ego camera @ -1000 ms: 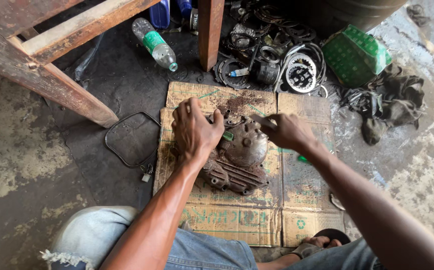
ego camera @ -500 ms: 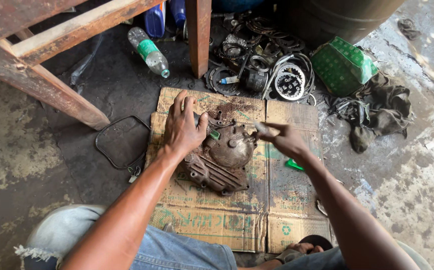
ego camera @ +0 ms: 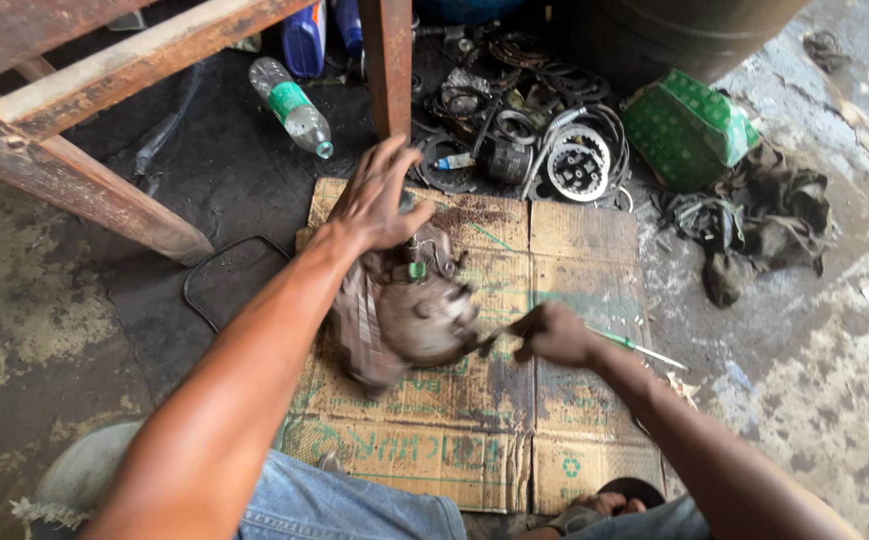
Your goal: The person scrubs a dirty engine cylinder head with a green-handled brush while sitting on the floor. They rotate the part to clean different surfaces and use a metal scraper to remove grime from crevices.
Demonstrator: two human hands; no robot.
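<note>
A dirty brown metal engine cover (ego camera: 405, 315) is tipped up off the cardboard sheet (ego camera: 555, 230) and blurred with motion. My right hand (ego camera: 555, 335) is closed at the cover's right edge, gripping it there. My left hand (ego camera: 375, 195) is above the cover's far end with fingers spread; its thumb is close to the cover's top edge, and I cannot tell if it touches. A small green piece (ego camera: 417, 270) shows on the cover near that thumb. A thin screwdriver with a green handle (ego camera: 635, 346) lies on the cardboard just right of my right hand.
A wooden bench leg (ego camera: 387, 65) and slanted beam (ego camera: 85, 185) stand at the back left. A plastic bottle (ego camera: 293, 105), clutch plates and rings (ego camera: 575, 160), a green box (ego camera: 690, 130), dark rags (ego camera: 755, 220) and a black gasket loop (ego camera: 235, 280) lie around the cardboard.
The cover was lying flat under my left palm; now it is tipped up and shifted left. My right hand dropped to its right edge, and my left hand lifted and spread.
</note>
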